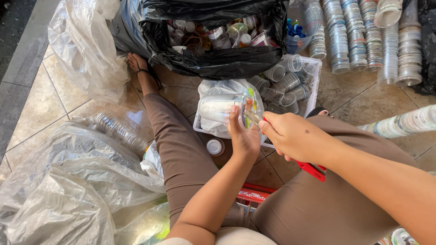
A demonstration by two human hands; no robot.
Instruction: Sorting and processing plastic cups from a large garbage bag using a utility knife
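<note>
Sitting on the tiled floor, we see clear plastic bags [77, 190] at the far left and a black sack [213, 59] of used cups ahead. Our left hand [243, 136] has its fingers closed around a clear plastic cup [222, 108], held on its side above the white basket [313, 97]. Our right hand [295, 136] is clenched on a red-handled cutter [313, 170], its blade at the cup's rim. We judge the cutting of the rim is in progress; next, a steady grip and a careful pull seem needed.
</note>
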